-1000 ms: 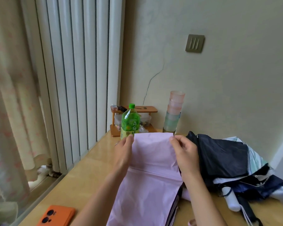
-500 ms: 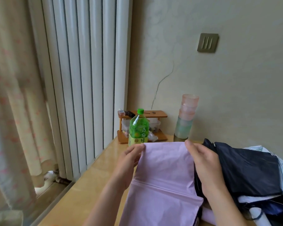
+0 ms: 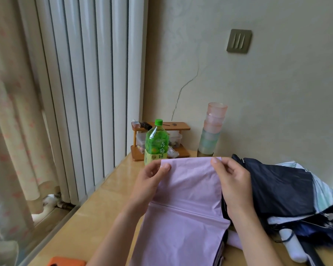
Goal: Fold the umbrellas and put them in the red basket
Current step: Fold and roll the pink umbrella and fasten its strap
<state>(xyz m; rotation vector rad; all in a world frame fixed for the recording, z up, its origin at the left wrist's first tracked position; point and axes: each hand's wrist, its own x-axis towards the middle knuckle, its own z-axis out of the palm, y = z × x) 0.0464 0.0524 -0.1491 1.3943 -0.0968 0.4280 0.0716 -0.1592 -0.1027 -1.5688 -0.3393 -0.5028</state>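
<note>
Pinching the lilac umbrella (image 3: 188,198) by its top corners, left hand (image 3: 150,181) and right hand (image 3: 233,183) grasping the fabric, navy umbrella (image 3: 277,189) beside on the surface (image 3: 96,217), green bottle (image 3: 156,143) behind.

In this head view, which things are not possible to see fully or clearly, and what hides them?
Head view only.
Red basket: nowhere in the frame.
Lilac umbrella: shaft hidden under its own cloth, pinched by left hand and right hand; lower end cut by the bottom edge.
Orange phone: mostly cut by the bottom edge.
Dark umbrella pile: overlapping layers and the right edge hide how many.
Wooden rack: box contents too small.
</note>
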